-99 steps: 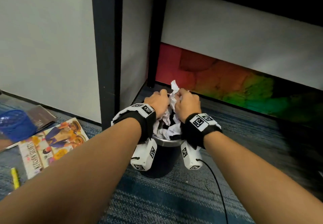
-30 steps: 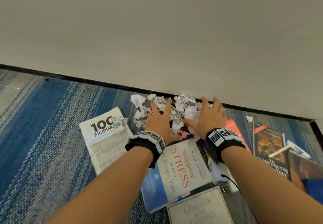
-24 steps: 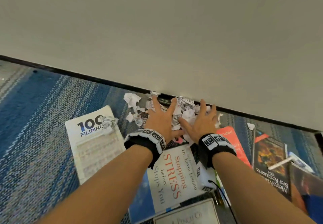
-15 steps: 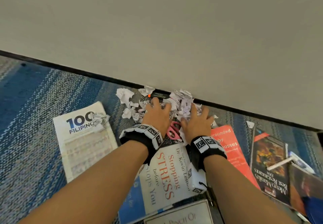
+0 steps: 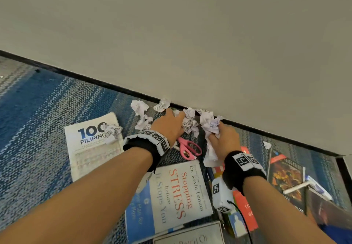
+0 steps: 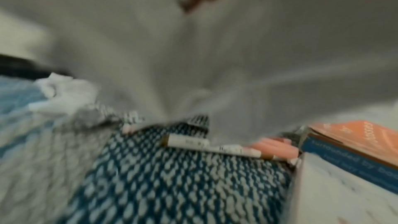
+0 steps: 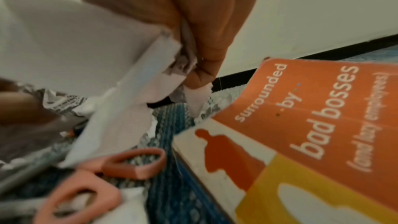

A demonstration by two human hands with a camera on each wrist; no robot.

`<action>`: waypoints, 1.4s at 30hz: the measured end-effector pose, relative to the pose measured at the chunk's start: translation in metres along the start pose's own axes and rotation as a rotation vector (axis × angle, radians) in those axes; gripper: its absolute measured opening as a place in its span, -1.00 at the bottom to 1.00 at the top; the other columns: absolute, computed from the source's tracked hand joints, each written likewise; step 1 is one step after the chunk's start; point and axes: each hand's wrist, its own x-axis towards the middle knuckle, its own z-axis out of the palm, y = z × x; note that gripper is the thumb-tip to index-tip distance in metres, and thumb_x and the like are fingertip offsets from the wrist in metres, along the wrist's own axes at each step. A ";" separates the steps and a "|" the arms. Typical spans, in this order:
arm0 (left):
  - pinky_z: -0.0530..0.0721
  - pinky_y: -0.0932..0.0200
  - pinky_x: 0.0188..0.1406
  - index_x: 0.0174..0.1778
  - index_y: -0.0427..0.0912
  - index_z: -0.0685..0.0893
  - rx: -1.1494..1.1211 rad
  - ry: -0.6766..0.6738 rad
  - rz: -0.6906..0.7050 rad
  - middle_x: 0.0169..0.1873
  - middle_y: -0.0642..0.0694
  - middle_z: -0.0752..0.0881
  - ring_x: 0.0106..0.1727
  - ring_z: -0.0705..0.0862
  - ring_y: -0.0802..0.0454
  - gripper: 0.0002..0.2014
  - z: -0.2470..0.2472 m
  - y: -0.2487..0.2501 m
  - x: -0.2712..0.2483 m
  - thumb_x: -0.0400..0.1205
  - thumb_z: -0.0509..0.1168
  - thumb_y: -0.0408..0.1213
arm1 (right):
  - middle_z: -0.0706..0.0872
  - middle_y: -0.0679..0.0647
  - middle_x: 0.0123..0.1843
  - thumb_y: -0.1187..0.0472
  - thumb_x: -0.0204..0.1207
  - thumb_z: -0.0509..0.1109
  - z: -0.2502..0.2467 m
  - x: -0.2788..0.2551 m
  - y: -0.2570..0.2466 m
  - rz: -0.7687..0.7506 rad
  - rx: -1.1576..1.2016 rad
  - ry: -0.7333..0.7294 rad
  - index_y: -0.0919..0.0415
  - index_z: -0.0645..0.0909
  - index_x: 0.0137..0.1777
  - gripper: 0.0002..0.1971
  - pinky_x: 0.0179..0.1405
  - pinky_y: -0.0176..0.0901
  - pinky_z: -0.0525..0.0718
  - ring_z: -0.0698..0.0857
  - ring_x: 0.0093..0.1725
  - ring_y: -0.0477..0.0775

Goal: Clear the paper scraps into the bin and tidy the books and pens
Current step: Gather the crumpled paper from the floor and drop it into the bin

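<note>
Down by the skirting, from the head view, both hands were deep in the scraps (image 5: 190, 122) heaped on the carpet (image 5: 47, 110) against the wall (image 5: 190, 34). The right hand (image 5: 223, 141) had its fingers curled round a white wad, clutching it tight, with a longer strip trailing under the wrist. The left hand (image 5: 168, 127) sat knuckles-up on the pile, fingers bent down into the paper and closing on it. Pink scissors (image 5: 188, 148) lay between the two wrists. A loose scrap sat on the white book (image 5: 91, 148) to the left. The Stress book (image 5: 179, 192) lay under the forearms, the orange book (image 5: 245, 211) beside it under the right wrist, a dark book (image 5: 285, 177) further right.

Over to the left wrist: blurred paper (image 6: 193, 57) filled nearly the whole frame, only a sliver of hand above it, so the grip could not be read there. Below, a white pen (image 6: 213, 147) lay on the carpet, touching the pink scissors (image 6: 273, 147), with the orange book (image 6: 355, 140) at the right.

Right wrist now: fingers (image 7: 206, 40) folded shut on crumpled scraps (image 7: 129, 91), held just off the carpet. Scissors (image 7: 96, 185) lay below, the orange book (image 7: 312, 125) just beside, its corner lifted.
</note>
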 end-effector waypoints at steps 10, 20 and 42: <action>0.68 -0.05 -0.10 0.25 -0.13 0.46 -0.035 0.095 0.322 0.06 -0.22 0.49 -0.11 0.64 -0.25 -0.73 -0.052 0.052 -0.036 0.68 0.17 -0.12 | 0.74 0.12 0.09 0.25 0.54 0.38 -0.077 -0.077 0.012 -0.016 0.162 0.043 0.17 0.65 0.17 -0.78 -0.07 -0.24 0.40 0.65 0.09 0.18; 0.64 -0.13 0.07 0.30 0.00 0.48 0.004 -0.085 0.882 0.11 -0.19 0.52 0.10 0.63 -0.27 -0.65 -0.053 0.223 -0.117 0.61 0.24 -0.05 | 0.57 -0.14 -0.25 0.22 0.52 0.39 -0.186 -0.256 0.074 0.313 0.069 0.185 -0.10 0.45 -0.28 -0.76 -0.36 -0.35 0.36 0.53 -0.21 -0.05; 0.44 0.13 -0.13 0.17 0.01 0.58 0.086 -0.151 1.651 -0.14 -0.08 0.53 -0.15 0.50 -0.03 -0.75 0.049 0.531 -0.473 0.62 0.27 -0.02 | 0.52 -0.23 -0.29 0.24 0.49 0.39 -0.229 -0.718 0.243 0.640 0.044 0.606 -0.11 0.42 -0.29 -0.74 -0.29 -0.59 0.39 0.50 -0.29 -0.21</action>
